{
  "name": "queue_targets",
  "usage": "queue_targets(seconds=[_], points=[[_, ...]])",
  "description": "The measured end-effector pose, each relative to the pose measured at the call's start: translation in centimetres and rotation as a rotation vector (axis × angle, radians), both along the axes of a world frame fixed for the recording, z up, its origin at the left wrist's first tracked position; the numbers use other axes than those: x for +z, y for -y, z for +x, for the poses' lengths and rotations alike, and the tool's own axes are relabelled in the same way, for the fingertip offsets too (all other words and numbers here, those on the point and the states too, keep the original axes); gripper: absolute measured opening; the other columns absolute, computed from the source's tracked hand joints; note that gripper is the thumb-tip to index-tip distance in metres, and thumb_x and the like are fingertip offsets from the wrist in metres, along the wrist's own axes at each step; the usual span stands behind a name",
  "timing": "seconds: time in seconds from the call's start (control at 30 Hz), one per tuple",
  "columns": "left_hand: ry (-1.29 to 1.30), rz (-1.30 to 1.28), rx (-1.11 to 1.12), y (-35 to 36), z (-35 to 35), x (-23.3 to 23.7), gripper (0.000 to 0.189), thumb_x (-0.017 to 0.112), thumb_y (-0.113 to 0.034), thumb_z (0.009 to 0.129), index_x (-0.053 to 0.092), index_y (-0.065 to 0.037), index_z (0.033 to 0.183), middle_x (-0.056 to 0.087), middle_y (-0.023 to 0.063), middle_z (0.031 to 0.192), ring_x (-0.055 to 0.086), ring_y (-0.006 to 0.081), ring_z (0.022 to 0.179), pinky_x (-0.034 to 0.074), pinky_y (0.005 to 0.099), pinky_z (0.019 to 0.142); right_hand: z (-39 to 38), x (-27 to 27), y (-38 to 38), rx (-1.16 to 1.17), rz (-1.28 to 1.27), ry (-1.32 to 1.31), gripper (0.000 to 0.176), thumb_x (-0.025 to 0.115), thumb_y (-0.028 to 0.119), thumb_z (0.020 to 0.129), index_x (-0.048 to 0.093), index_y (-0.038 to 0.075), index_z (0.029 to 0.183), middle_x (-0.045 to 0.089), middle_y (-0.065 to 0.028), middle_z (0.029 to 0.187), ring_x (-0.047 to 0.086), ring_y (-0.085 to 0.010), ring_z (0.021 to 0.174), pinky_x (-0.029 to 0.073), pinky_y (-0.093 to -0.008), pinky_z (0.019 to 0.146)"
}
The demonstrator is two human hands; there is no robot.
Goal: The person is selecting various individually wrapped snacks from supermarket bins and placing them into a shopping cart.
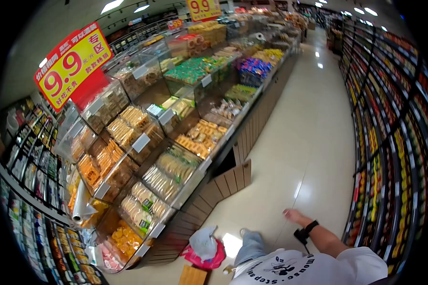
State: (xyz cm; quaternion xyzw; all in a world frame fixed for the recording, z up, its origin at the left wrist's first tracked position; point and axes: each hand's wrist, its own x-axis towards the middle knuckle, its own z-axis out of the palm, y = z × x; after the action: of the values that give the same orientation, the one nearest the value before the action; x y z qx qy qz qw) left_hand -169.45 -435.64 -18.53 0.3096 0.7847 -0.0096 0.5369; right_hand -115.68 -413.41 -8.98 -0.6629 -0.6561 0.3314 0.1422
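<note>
My right hand (294,216) hangs over the pale floor at the lower right, its fingers curled in and nothing visible in them. A black band with a small dark device (305,232) is on that wrist. My left hand is not in view. Left of my legs, a pink bag (218,255) lies on the floor with a whitish plastic bag (204,242) on top. Beside it is a brown wooden-looking block (192,275). A slatted cabinet door (230,181) swings out from the display's base, with a dark opening behind it.
A long stand of clear bins holds wrapped biscuits (202,137), green-wrapped sweets (192,70) and blue-wrapped sweets (254,69). A yellow and red price sign (73,64) stands above. A plastic roll (83,209) hangs at the left end. Tall stocked shelves (390,137) line the aisle's right side.
</note>
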Motion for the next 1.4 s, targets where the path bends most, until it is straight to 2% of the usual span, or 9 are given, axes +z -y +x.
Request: queue_targets(seconds=[0.13, 0.3, 0.5, 0.63, 0.9, 1.03, 1.17, 1.23, 1.4], points=[[-0.12, 0.302, -0.122, -14.4, 2.8, 1.3, 0.036, 0.041, -0.031, 0.076, 0.052, -0.002, 0.094, 0.053, 0.0246, 0.087, 0.05, 0.0388, 0.083, 0.039, 0.0424, 0.073, 0.0, 2.5, -7.7, 0.445, -0.283, 0.154, 0.025, 0.044, 0.024, 0.075, 0.053, 0.009, 0.093, 0.057, -0.0149, 0.083, 0.053, -0.0308, 0.078, 0.043, -0.036, 0.069], [-0.14, 0.809, -0.33, -33.3, 7.4, 13.6, 0.027, 0.047, -0.017, 0.074, 0.05, -0.003, 0.097, 0.055, 0.0195, 0.084, 0.054, 0.0333, 0.079, 0.043, 0.037, 0.069, 1.9, 5.7, -18.6, 0.053, 0.061, 0.267, 0.021, 0.046, 0.016, 0.072, 0.054, 0.007, 0.09, 0.058, -0.0138, 0.07, 0.056, -0.0283, 0.066, 0.045, -0.0349, 0.062], [0.125, 0.916, -0.23, -43.7, 10.9, 24.5, 0.023, 0.046, -0.012, 0.077, 0.05, -0.003, 0.098, 0.057, 0.0148, 0.084, 0.056, 0.025, 0.076, 0.044, 0.0298, 0.066, -3.9, 11.0, -29.2, 0.177, 0.044, -0.127, 0.021, 0.049, 0.014, 0.076, 0.05, 0.004, 0.094, 0.057, -0.0103, 0.077, 0.056, -0.0187, 0.073, 0.044, -0.0281, 0.065], [0.128, 0.975, -0.228, -49.2, 12.6, 25.5, 0.026, 0.046, -0.011, 0.078, 0.047, -0.006, 0.104, 0.056, 0.014, 0.088, 0.056, 0.0242, 0.076, 0.044, 0.0292, 0.065, -9.1, 12.9, -38.2, 0.286, 0.141, -0.476, 0.021, 0.049, 0.013, 0.076, 0.05, 0.003, 0.094, 0.057, -0.0131, 0.073, 0.055, -0.0247, 0.066, 0.044, -0.0304, 0.06], [0.019, 0.802, -0.108, -61.6, 15.9, 27.5, 0.025, 0.045, -0.01, 0.077, 0.049, -0.006, 0.102, 0.056, 0.0151, 0.088, 0.055, 0.0254, 0.081, 0.043, 0.0302, 0.068, -18.2, 12.0, -58.9, 0.378, -0.035, -0.444, 0.033, 0.048, 0.013, 0.074, 0.044, 0.003, 0.105, 0.055, -0.0146, 0.067, 0.053, -0.0269, 0.055, 0.042, -0.0343, 0.05], [-0.022, 0.856, -0.164, -69.4, 17.8, 27.9, 0.028, 0.046, -0.011, 0.075, 0.047, -0.004, 0.102, 0.053, 0.0182, 0.087, 0.054, 0.0304, 0.077, 0.043, 0.0331, 0.068, -23.2, 7.4, -67.2, 0.413, 0.151, -0.285, 0.034, 0.046, 0.013, 0.075, 0.043, 0.003, 0.108, 0.056, -0.0139, 0.064, 0.052, -0.0283, 0.053, 0.041, -0.0343, 0.048], [-0.131, 0.811, -0.162, -73.2, 17.5, 24.1, 0.032, 0.047, -0.011, 0.074, 0.043, -0.004, 0.106, 0.051, 0.0187, 0.092, 0.052, 0.031, 0.078, 0.042, 0.0351, 0.068, -26.8, 6.4, -70.5, 0.243, -0.288, -0.259, 0.034, 0.045, 0.018, 0.078, 0.042, 0.002, 0.108, 0.056, -0.0166, 0.079, 0.052, -0.0244, 0.063, 0.041, -0.0362, 0.055], [-0.219, 0.829, -0.176, -74.7, 17.2, 23.5, 0.034, 0.048, -0.01, 0.074, 0.042, -0.003, 0.107, 0.05, 0.0186, 0.095, 0.051, 0.0313, 0.08, 0.042, 0.0356, 0.068, -28.8, 1.7, -71.6, 0.186, -0.501, -0.53, 0.031, 0.045, 0.025, 0.08, 0.047, 0.006, 0.105, 0.054, -0.0065, 0.074, 0.048, -0.015, 0.053, 0.04, -0.0292, 0.044], [-0.4, 0.932, -0.122, -78.8, 16.5, 23.7, 0.037, 0.049, -0.008, 0.071, 0.041, -0.002, 0.106, 0.047, 0.0192, 0.097, 0.047, 0.0356, 0.086, 0.04, 0.0384, 0.072, -29.5, 3.5, -71.3, 0.316, -0.322, -0.588, 0.031, 0.042, 0.021, 0.082, 0.044, 0.006, 0.109, 0.053, -0.0071, 0.081, 0.047, -0.0131, 0.057, 0.04, -0.0252, 0.05]])
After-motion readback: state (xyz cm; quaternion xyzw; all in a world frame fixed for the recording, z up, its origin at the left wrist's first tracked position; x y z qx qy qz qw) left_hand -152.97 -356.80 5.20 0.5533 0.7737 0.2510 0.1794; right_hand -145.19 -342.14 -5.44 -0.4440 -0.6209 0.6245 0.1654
